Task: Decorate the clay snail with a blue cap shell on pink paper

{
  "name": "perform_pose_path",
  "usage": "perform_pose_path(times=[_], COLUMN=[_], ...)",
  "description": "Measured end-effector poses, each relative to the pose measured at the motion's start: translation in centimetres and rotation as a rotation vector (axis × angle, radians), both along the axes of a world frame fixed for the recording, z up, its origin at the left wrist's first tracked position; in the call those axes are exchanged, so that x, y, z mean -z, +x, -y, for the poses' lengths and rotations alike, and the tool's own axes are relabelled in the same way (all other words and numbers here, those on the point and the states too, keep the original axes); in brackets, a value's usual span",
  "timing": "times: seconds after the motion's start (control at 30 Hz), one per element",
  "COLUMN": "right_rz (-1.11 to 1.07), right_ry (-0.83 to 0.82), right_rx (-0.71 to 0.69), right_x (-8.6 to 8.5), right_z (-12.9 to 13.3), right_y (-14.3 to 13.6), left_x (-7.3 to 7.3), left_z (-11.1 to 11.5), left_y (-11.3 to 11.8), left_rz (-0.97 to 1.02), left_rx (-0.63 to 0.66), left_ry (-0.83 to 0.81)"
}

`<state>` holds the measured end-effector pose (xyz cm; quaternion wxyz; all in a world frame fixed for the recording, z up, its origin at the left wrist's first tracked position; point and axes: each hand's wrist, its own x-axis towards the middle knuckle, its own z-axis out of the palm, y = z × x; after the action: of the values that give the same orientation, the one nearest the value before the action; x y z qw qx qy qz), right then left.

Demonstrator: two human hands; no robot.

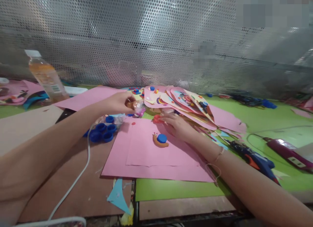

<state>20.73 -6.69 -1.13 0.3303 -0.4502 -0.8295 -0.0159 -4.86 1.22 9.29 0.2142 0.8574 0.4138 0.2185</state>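
A snail figure [159, 140], with a brown clay-like body and a blue bottle cap for a shell, lies on pink paper [144, 155] in front of me. Beyond the paper's far left corner, my left hand [119, 103] has its fingers curled around a brown lump of modelling clay [132, 105], beside clear wrapping. My right hand [177, 124] reaches over the paper's far edge, fingertips on a red lump of modelling clay [157, 119] with clear wrapping by it. Whether those fingers grip it or only rest on it is unclear. A small red dot [133, 123] shows on the paper.
Blue bottle caps [100, 132] cluster left of the paper, near a white cable [85, 165]. Decorated paper sheets [183, 103] are piled behind. A glue gun [254, 158] and purple power strip [288, 152] lie right; a drink bottle [47, 75] stands left. Perforated metal [117, 35] rises behind.
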Motion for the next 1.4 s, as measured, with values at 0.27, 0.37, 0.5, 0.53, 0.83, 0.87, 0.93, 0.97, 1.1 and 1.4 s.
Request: perform_pose_path(times=[0.27,0.37,0.5,0.53,0.83,0.87,0.93,0.97,1.1,1.4], right_rz=[-0.119,-0.197,-0.220,-0.239,-0.517,-0.519,-0.494,-0.472,-0.351,-0.113], right_ry=[0.011,0.146,0.168,0.159,-0.026,-0.043,-0.056,-0.053,-0.049,-0.120], right_rx=[0.145,-0.008,-0.163,-0.158,-0.047,-0.054,-0.098,-0.128,-0.214,-0.215], right_x=[-2.3,-3.5,-3.1,-2.9,-2.7,-2.6,-2.3,-2.2,-2.1,-3.1], right_z=[1.0,2.2,2.8,2.8,3.5,3.5,3.4,3.3,3.2,4.2], right_y=[0.3,-0.6,-2.2,-2.5,-3.9,-3.9,-4.0,-4.0,-4.1,-4.8], left_x=[2.8,3.7,4.9,5.1,6.9,7.1,7.4,7.4,7.5,7.8], left_z=[4.6,4.8,5.0,5.0,4.7,4.7,4.7,4.8,5.2,5.7], left_y=[3.8,4.1,4.1,4.1,3.7,3.7,3.6,3.6,3.4,3.5], left_rz=[0.076,0.129,0.265,0.287,0.248,0.235,0.212,0.198,0.162,0.179], left_rx=[0.220,0.233,0.203,0.201,0.319,0.301,0.265,0.251,0.236,0.400], left_ry=[-0.098,-0.143,-0.122,-0.072,0.317,0.323,0.322,0.311,0.220,0.140])
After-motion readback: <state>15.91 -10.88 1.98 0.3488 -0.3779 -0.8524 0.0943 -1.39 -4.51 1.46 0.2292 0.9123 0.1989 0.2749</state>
